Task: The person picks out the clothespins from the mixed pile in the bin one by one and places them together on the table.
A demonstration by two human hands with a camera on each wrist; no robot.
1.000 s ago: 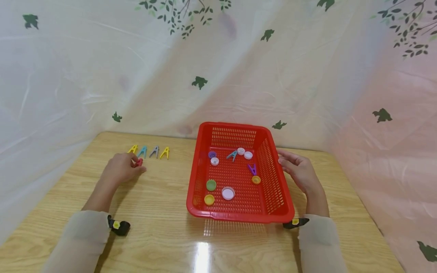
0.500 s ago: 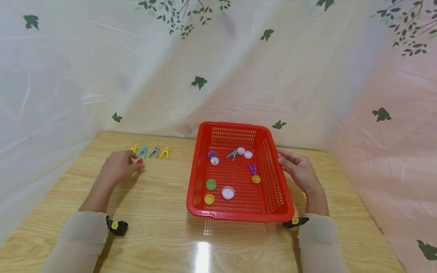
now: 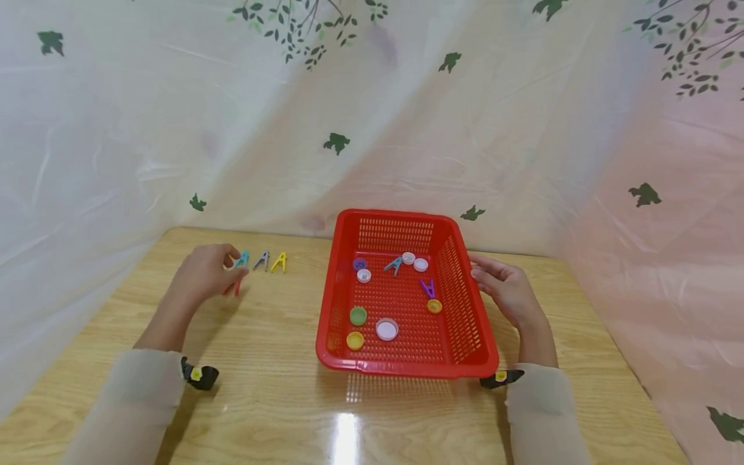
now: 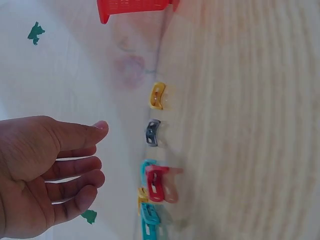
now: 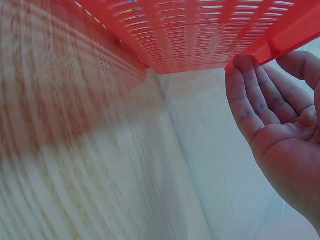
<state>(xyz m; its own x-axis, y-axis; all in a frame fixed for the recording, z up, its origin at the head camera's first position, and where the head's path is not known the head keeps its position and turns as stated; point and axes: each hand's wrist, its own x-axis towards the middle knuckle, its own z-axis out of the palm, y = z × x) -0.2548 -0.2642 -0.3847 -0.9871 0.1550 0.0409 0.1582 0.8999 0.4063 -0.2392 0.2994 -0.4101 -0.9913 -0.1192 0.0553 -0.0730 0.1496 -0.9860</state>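
Note:
My left hand hovers over the table's left side, its fingers relaxed and holding nothing in the left wrist view. A red clothespin stands on the table close by, partly covered by my fingers in the head view. Behind it are teal, grey and yellow clothespins in a row. The left wrist view also shows another teal clothespin and a partly hidden yellow one. With fairly straight fingers, my right hand touches the red basket below its right rim, thumb at the rim's outer edge.
In the basket lie a teal clothespin, a purple clothespin and several round caps, among them a green cap and a large white one. A patterned curtain hangs behind the wooden table.
My left hand has let go of the red clothespin and shifted slightly back, now covering the leftmost yellow clothespin in the head view. The right hand and basket have stayed in place.

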